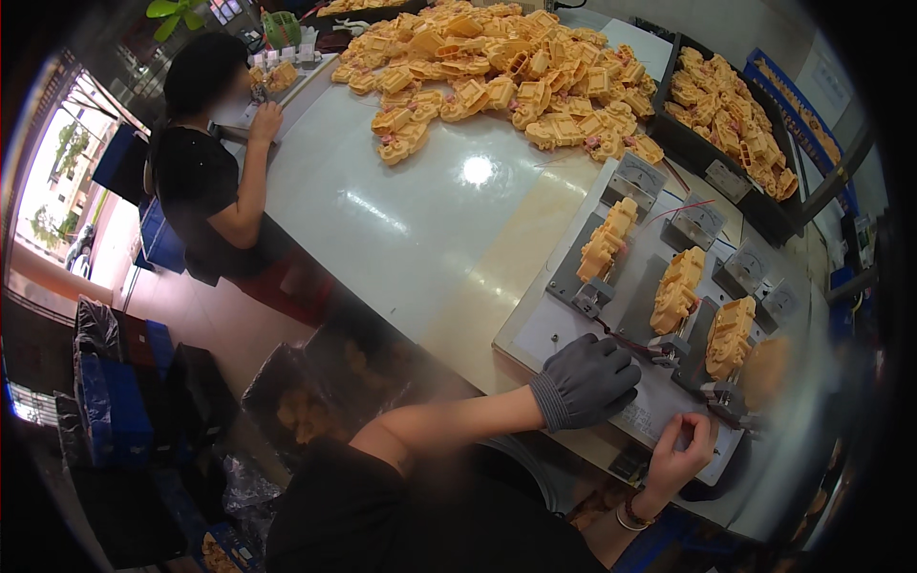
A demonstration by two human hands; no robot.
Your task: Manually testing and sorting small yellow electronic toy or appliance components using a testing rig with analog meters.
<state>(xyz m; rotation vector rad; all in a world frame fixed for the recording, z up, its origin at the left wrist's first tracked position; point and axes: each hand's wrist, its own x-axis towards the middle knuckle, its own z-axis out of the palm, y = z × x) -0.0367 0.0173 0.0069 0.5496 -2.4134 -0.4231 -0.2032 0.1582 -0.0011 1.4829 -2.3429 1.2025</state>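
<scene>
My left hand (589, 382), in a dark grey knitted glove, hovers over the front of the white test board (535, 329), beside a metal clamp and dark wires. Its fingers are bent slightly and apart, with nothing visible in them. Bare and with a bracelet at the wrist, my right hand (686, 447) is at the board's near right edge, thumb and fingers pinched together; anything between them is too small to make out. Beyond my hands, yellow plastic gearbox-like housings sit in clamp fixtures: a left one (607, 239), a middle one (678, 290) and a right one (730, 337).
Analog meters (638, 177) stand behind the fixtures. A large heap of yellow housings (516, 72) covers the table's far side, and a black crate (731, 124) at far right holds more. Another person (205, 172) sits at the left. Bins (115, 372) stand on the floor.
</scene>
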